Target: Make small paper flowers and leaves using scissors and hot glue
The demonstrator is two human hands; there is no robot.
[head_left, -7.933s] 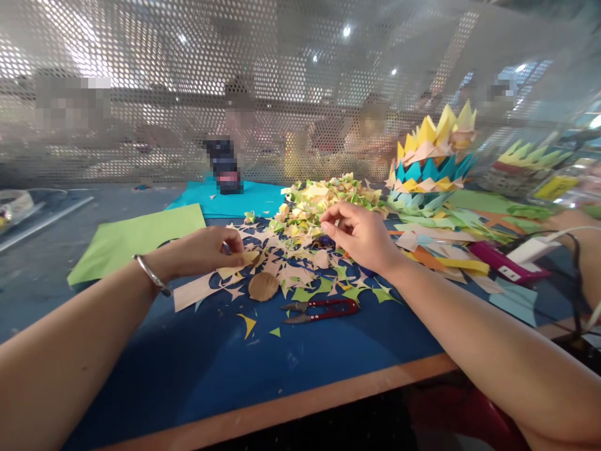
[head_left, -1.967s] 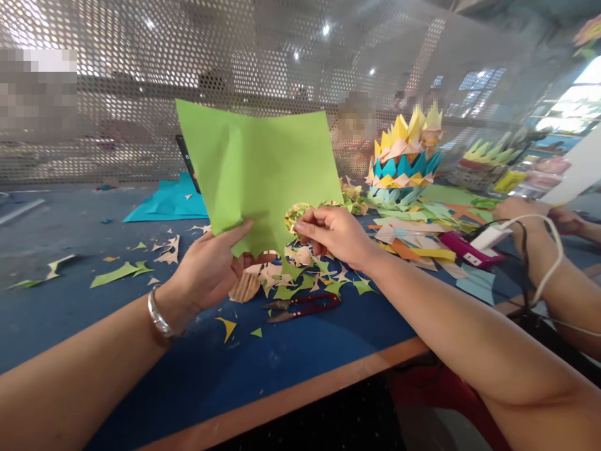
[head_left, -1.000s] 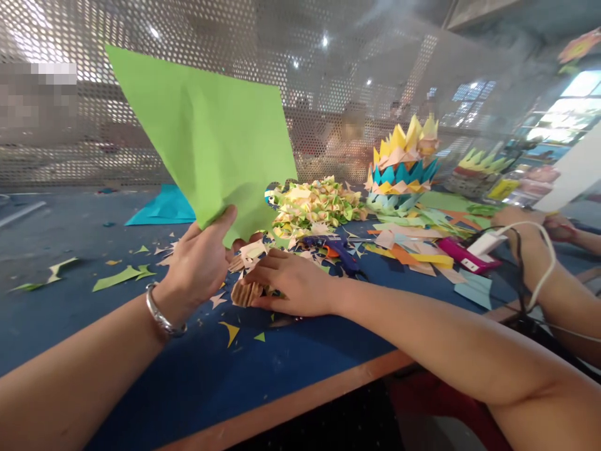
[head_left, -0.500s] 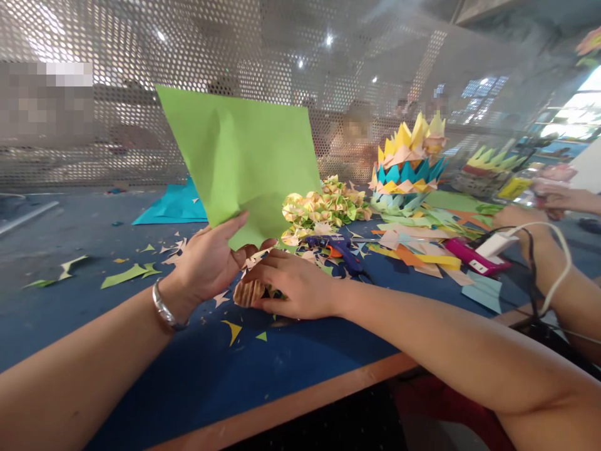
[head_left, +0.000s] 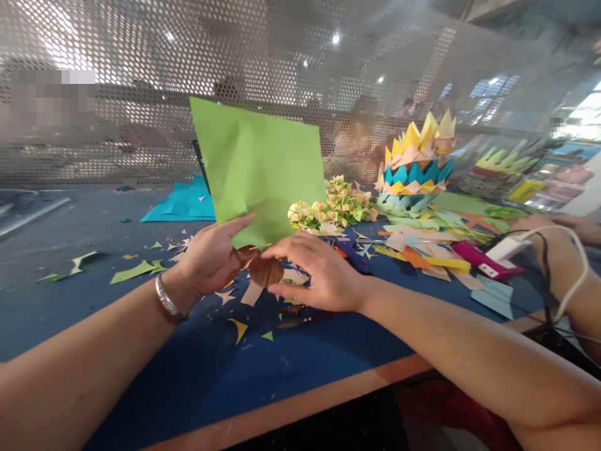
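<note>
My left hand pinches the lower edge of a light green paper sheet and holds it upright above the blue table. My right hand grips a brown corrugated cardboard leaf shape, lifted off the table and held against the sheet's bottom edge, next to my left thumb. Red snips lie on the table, partly hidden under my right hand. Paper scraps in peach, green and yellow lie below both hands.
A pile of small folded paper flowers and a tiered paper lotus stand behind. A blue glue gun, a pink device and another person's arm with a white cable are at the right. Teal paper lies at back left, below a perforated metal screen.
My right hand has lifted the cardboard leaf shape off the table up to the green sheet's lower edge. My left hand has turned the sheet more upright and brought it toward the centre.
</note>
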